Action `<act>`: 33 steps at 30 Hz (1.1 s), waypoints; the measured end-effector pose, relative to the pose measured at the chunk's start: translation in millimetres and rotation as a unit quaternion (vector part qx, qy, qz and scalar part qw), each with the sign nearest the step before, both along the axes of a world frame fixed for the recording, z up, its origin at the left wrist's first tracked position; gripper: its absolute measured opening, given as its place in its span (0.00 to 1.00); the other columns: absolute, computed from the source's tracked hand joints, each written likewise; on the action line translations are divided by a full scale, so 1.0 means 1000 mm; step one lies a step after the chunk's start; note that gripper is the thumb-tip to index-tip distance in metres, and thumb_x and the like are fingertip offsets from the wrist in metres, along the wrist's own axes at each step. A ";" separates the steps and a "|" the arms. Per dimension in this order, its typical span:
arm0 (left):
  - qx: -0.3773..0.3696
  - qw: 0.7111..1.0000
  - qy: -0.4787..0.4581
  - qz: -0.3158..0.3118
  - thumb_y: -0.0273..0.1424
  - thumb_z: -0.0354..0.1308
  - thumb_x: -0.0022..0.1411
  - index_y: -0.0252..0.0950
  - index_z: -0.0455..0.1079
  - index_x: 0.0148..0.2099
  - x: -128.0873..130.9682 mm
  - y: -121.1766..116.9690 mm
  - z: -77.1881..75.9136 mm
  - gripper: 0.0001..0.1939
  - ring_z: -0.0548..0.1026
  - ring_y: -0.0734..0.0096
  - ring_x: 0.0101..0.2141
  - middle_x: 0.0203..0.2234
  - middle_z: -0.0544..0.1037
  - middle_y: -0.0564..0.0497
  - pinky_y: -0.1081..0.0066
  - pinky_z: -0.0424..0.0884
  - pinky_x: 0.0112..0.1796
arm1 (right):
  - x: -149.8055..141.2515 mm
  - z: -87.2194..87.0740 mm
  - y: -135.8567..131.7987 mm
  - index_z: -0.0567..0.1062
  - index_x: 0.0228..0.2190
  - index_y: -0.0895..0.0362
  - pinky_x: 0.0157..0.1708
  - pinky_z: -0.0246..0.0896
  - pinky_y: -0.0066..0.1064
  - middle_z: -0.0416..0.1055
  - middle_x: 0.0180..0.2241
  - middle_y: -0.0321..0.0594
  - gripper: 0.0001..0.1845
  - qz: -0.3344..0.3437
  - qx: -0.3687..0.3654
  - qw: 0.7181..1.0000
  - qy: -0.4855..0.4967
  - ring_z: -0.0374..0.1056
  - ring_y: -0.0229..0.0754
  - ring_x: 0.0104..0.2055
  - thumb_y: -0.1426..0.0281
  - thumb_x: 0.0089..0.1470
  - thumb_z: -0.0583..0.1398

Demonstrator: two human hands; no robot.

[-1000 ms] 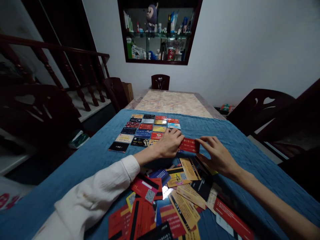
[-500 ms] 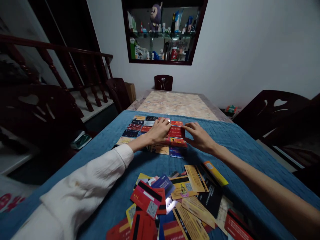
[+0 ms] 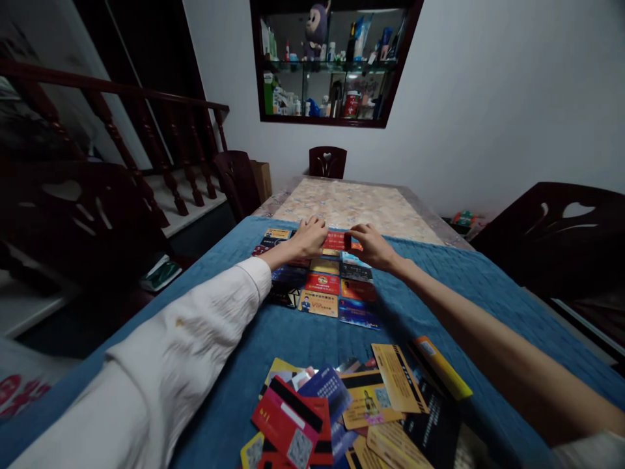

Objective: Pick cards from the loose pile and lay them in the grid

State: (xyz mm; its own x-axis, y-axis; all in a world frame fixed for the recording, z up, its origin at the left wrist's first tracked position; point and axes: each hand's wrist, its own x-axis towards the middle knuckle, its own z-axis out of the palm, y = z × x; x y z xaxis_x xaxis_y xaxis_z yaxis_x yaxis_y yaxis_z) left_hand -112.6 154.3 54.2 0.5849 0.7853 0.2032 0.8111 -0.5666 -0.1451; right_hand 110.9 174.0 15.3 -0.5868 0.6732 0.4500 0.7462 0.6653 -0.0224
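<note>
A red card (image 3: 336, 240) with pale lettering is held between my two hands, at the far end of the laid-out cards. The fingers of my left hand (image 3: 309, 238) pinch its left edge. My right hand (image 3: 374, 247) grips its right edge between thumb and fingers. Below lie rows of cards, among them a gold VIP card (image 3: 318, 303), a red card with a round emblem (image 3: 322, 283) and a dark blue card (image 3: 359, 313). My left hand and forearm hide part of the rows. Closer to me is a loose pile of cards, with a red striped card (image 3: 288, 420) on top.
A blue cloth (image 3: 219, 326) covers the near part of the table, with the patterned tabletop (image 3: 351, 202) beyond. Dark wooden chairs stand around it, one at the far end (image 3: 327, 161) and one at right (image 3: 551, 221). A railing (image 3: 146, 98) runs along the left.
Both hands have moved away from me with the red card, towards the far edge of the laid-out cards. More of the nearer rows now shows. The view has shifted slightly.
</note>
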 end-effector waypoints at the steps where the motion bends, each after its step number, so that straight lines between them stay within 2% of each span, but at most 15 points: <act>1: -0.003 1.000 0.001 0.003 0.26 0.57 0.58 0.32 0.71 0.48 0.001 0.005 0.001 0.15 0.62 0.47 0.56 0.52 0.70 0.37 0.50 0.64 0.52 | -0.002 0.000 0.007 0.77 0.45 0.56 0.49 0.60 0.43 0.72 0.46 0.50 0.15 -0.006 -0.001 1.000 -0.004 0.63 0.54 0.48 0.71 0.53 0.62; 6: -0.015 1.000 0.010 0.017 0.26 0.58 0.57 0.32 0.71 0.51 0.001 0.028 0.001 0.18 0.61 0.46 0.57 0.53 0.70 0.37 0.49 0.64 0.52 | -0.008 -0.003 0.032 0.78 0.38 0.55 0.50 0.57 0.40 0.73 0.45 0.48 0.09 -0.021 -0.012 1.000 -0.015 0.64 0.51 0.46 0.71 0.54 0.61; 11: -0.024 0.999 0.019 0.021 0.27 0.56 0.60 0.35 0.72 0.51 -0.001 0.050 -0.010 0.17 0.61 0.46 0.57 0.53 0.71 0.38 0.48 0.64 0.52 | -0.013 -0.013 0.052 0.79 0.35 0.55 0.48 0.55 0.38 0.74 0.44 0.47 0.06 -0.031 -0.030 0.999 -0.025 0.64 0.50 0.46 0.72 0.54 0.61; 15: -0.042 0.998 0.022 0.037 0.26 0.56 0.59 0.37 0.72 0.52 0.000 0.064 -0.018 0.18 0.61 0.46 0.58 0.53 0.71 0.40 0.47 0.63 0.53 | -0.016 -0.021 0.067 0.80 0.37 0.56 0.48 0.53 0.39 0.74 0.47 0.48 0.09 -0.046 -0.048 0.997 -0.039 0.65 0.50 0.48 0.73 0.53 0.61; 20: -0.068 0.996 0.014 0.050 0.27 0.57 0.59 0.37 0.74 0.49 0.004 0.077 -0.026 0.15 0.60 0.45 0.59 0.55 0.70 0.40 0.45 0.62 0.55 | -0.017 -0.028 0.082 0.80 0.41 0.56 0.49 0.53 0.39 0.74 0.49 0.49 0.13 -0.068 -0.074 0.993 -0.060 0.66 0.51 0.50 0.71 0.54 0.60; 33: -0.116 0.990 0.022 0.078 0.22 0.56 0.54 0.34 0.75 0.42 0.011 0.096 -0.036 0.13 0.59 0.48 0.59 0.52 0.73 0.40 0.46 0.61 0.57 | -0.022 -0.036 0.098 0.80 0.47 0.56 0.52 0.52 0.37 0.76 0.49 0.48 0.19 -0.107 -0.118 0.981 -0.108 0.67 0.51 0.53 0.70 0.54 0.58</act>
